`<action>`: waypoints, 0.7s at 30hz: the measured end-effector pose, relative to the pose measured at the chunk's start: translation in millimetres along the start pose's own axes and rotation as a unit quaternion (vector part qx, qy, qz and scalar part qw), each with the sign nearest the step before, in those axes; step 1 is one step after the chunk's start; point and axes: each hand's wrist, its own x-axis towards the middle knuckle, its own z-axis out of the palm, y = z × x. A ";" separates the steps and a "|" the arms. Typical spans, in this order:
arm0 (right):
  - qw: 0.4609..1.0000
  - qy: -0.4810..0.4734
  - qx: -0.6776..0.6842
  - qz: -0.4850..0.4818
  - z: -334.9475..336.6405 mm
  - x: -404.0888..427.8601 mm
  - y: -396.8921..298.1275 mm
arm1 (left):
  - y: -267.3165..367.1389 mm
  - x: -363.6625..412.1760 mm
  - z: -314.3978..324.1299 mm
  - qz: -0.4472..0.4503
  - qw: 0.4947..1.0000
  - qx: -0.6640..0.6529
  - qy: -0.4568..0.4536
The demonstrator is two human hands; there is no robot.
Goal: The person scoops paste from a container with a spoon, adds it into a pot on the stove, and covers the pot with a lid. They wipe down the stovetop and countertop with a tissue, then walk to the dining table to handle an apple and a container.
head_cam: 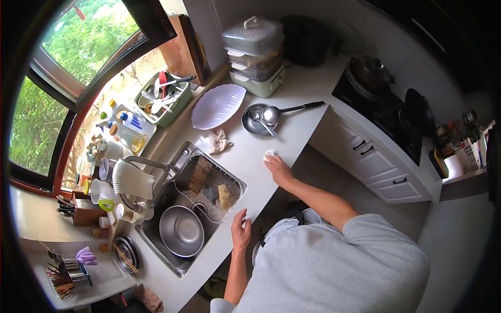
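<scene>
My right hand (278,170) is at the front edge of the white countertop (250,180), its fingers closed on a small crumpled white tissue or wrapper (269,153). Close to the sink's front rim, my left hand (241,230) hovers with nothing in it and its thumb apart from the fingers. A metal basin (181,231) sits in the stainless steel sink (184,270). Beside it, a wire rack in the sink holds a tan sponge (225,196), a dark scouring pad (210,193) and a brown slab-like piece (200,175). A crumpled cloth (220,141) lies behind the sink's right end.
Beyond my right hand lies a metal plate (250,127) with a spoon and a ladle (271,116). A white leaf-shaped dish (219,105) and a tiered steamer (254,58) stand farther back. Bottles and a green utensil basket (172,111) line the windowsill. At right is a cooktop (375,117).
</scene>
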 end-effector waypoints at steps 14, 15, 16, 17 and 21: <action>0.941 -0.149 0.119 -0.279 12.8 17.0 -4.1 | -13.1 -55.0 47.8 0.011 0.988 0.116 0.100; 0.940 -0.160 0.105 -0.282 1.7 19.1 -1.0 | -21.4 -71.2 52.2 -0.029 0.982 0.129 0.133; 0.937 -0.163 0.090 -0.295 -3.6 16.4 -8.2 | -35.3 -96.4 55.8 -0.075 0.970 0.138 0.185; 0.938 -0.161 0.068 -0.299 -6.2 13.2 -8.6 | -49.1 -125.6 66.1 -0.115 0.957 0.142 0.226; 0.928 -0.170 0.106 -0.315 4.1 10.8 6.1 | -83.2 -256.2 129.8 -0.336 0.835 0.042 0.434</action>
